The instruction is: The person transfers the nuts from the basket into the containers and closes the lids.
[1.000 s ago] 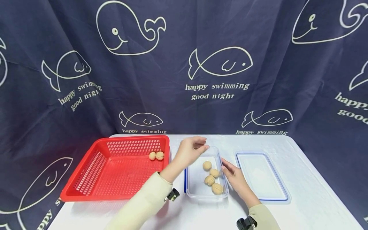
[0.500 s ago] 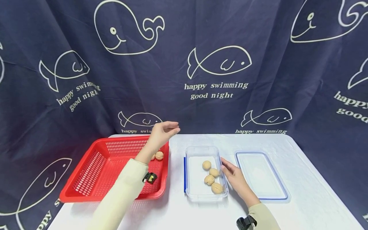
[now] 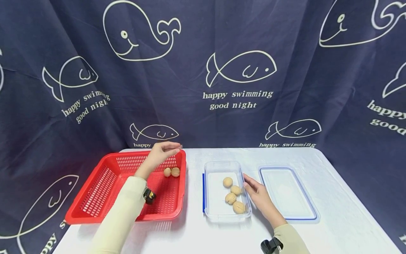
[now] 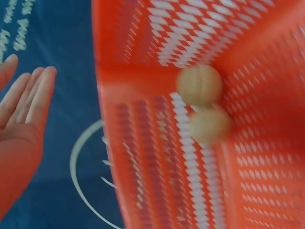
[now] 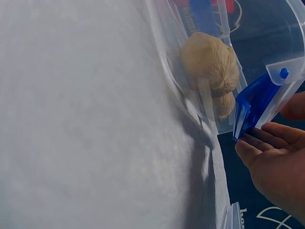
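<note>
My left hand hovers over the back of the red plastic basket, its fingers extended and nothing held. Two walnuts lie side by side in the basket's back right corner, also visible in the left wrist view. In the head view, a clear plastic food container with several walnuts inside stands right of the basket. My right hand rests against the container's right side. In the right wrist view its nearly straight fingers touch the blue side latch.
A clear lid with a blue seal lies flat to the right of the container. Everything stands on a white-covered table. Behind it hangs a dark blue curtain printed with whales and fish.
My left hand has moved left from above the container to above the basket. The right hand, the container and the walnuts stay in place.
</note>
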`<state>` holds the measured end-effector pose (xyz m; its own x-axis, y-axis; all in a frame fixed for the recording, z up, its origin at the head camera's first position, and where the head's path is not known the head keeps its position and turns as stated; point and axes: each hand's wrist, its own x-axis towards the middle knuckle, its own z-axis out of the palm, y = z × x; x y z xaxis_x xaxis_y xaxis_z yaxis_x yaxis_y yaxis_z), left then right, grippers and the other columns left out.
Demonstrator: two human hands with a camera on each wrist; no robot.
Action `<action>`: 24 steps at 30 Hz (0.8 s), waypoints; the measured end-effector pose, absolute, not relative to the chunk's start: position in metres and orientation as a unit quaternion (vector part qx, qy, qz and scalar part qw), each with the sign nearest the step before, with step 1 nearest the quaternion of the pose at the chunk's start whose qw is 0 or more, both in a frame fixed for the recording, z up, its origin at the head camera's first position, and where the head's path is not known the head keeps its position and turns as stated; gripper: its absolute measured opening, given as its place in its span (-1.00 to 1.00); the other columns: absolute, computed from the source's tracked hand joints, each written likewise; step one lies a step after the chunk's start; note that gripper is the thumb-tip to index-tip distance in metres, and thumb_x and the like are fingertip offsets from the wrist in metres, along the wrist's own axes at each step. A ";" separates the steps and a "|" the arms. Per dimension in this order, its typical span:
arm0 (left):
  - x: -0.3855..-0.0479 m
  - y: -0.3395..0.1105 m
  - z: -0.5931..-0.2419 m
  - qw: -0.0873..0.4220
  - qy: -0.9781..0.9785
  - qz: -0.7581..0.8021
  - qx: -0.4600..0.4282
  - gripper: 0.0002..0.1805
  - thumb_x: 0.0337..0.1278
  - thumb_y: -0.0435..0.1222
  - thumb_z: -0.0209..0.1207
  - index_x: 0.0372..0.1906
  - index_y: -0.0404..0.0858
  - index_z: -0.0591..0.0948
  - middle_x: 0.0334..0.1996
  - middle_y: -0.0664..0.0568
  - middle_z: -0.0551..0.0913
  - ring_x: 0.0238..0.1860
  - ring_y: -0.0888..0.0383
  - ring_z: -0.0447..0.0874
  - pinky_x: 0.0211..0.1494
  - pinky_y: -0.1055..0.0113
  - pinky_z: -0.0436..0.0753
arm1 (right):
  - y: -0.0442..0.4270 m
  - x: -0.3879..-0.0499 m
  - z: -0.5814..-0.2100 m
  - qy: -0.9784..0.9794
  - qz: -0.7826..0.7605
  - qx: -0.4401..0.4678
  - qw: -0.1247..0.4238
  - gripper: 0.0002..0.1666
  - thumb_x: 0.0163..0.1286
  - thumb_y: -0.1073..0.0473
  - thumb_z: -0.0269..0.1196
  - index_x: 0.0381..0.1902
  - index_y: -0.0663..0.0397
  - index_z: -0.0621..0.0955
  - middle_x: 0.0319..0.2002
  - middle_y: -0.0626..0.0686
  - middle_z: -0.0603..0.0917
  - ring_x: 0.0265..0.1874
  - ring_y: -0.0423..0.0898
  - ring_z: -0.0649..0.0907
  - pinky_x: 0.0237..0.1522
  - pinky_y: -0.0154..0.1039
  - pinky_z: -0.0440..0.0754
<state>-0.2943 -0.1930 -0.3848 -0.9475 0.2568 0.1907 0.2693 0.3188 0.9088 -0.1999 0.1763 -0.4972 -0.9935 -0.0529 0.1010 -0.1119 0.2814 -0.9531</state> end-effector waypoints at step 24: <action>-0.306 -0.254 -0.444 -0.071 -0.896 -0.425 -0.104 -0.71 0.10 -0.43 0.28 -0.06 -0.47 0.65 -0.20 -0.19 0.72 -0.21 0.13 0.64 -0.12 0.33 0.58 | 0.176 -0.200 -0.498 -0.802 0.595 0.048 0.028 -0.48 0.49 0.23 0.06 0.34 0.30 0.35 0.33 0.25 0.36 0.33 0.15 0.34 0.20 -0.51 0.28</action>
<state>-0.3058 -0.2545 -0.4440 -0.9682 0.2473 -0.0383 0.1267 0.6166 0.7770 -0.1997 0.1760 -0.4983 -0.9938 -0.0443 0.1020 -0.1105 0.2870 -0.9515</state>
